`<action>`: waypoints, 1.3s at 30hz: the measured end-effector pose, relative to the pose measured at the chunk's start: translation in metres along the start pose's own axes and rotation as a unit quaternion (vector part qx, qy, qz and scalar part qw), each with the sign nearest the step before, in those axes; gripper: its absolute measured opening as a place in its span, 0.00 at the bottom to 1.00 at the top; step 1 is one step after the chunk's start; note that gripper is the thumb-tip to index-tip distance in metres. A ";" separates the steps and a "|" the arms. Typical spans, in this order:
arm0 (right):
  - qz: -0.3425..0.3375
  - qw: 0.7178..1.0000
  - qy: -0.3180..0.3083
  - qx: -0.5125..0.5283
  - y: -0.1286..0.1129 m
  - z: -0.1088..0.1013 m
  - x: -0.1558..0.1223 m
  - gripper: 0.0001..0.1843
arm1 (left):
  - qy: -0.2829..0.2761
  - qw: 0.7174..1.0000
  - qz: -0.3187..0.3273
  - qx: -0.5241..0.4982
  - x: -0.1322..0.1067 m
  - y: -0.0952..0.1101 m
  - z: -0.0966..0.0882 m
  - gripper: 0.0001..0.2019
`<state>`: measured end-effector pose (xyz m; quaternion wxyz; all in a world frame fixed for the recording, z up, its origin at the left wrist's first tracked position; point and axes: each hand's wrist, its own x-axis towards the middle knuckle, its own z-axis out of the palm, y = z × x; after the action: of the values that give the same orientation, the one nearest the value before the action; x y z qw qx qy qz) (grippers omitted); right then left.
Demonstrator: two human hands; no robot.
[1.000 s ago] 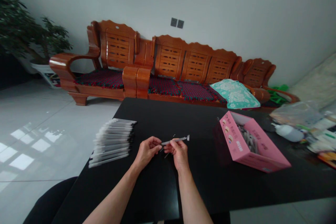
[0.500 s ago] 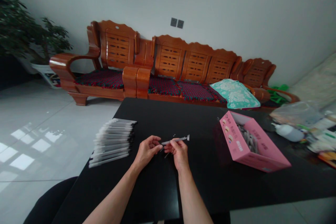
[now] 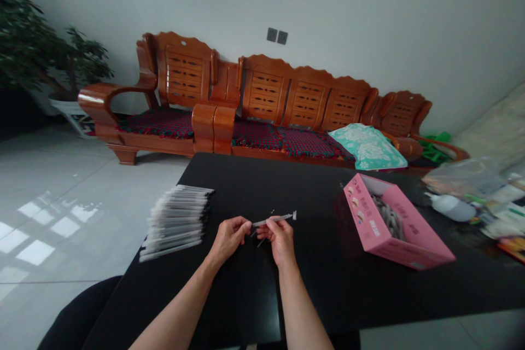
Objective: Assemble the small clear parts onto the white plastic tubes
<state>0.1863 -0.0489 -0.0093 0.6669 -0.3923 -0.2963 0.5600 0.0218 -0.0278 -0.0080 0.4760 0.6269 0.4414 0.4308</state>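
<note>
Over the black table, a slim pale grey stick with a short pale crosspiece at its right end is held nearly level. My right hand is closed around its middle, thumb on top. My left hand has its thumb and forefinger pinched together at the stick's left end. One or two thin dark pieces show beneath the right fingers; what they are I cannot make out. Left of my hands lies a row of several slim translucent sticks with dark right ends.
A pink open box holding several grey pieces stands to the right. Past it are a white bottle and a clear plastic bag. Behind the table runs a wooden sofa with a turquoise cushion.
My left thumb and forefinger have closed together on the stick's left end; they were apart before. The right hand and the stick stay almost where they were.
</note>
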 end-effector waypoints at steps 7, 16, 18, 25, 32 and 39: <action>0.002 1.000 -0.001 -0.007 -0.002 0.002 -0.001 0.16 | -0.005 1.000 -0.007 -0.009 0.000 0.001 0.002 0.15; -0.005 1.000 0.009 -0.002 -0.001 0.001 0.000 0.17 | -0.013 1.000 0.013 0.024 -0.004 0.007 0.000 0.20; -0.004 1.000 0.008 -0.004 -0.001 0.001 0.000 0.16 | -0.024 0.999 0.013 0.018 -0.003 0.006 0.000 0.19; -0.005 1.000 0.003 -0.006 -0.001 0.002 -0.001 0.16 | -0.011 1.000 0.013 0.015 -0.003 0.005 0.003 0.11; -0.013 1.000 0.016 0.012 -0.005 0.001 -0.001 0.16 | 0.033 0.999 0.000 0.009 -0.001 0.016 -0.017 0.14; -0.016 1.000 0.012 0.018 -0.007 0.001 -0.002 0.14 | -0.025 0.988 -0.028 0.149 -0.021 0.024 -0.060 0.07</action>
<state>0.1880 -0.0513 -0.0028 0.6858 -0.3825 -0.2844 0.5500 -0.0370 -0.0385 0.0231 0.3995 0.6891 0.5060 0.3309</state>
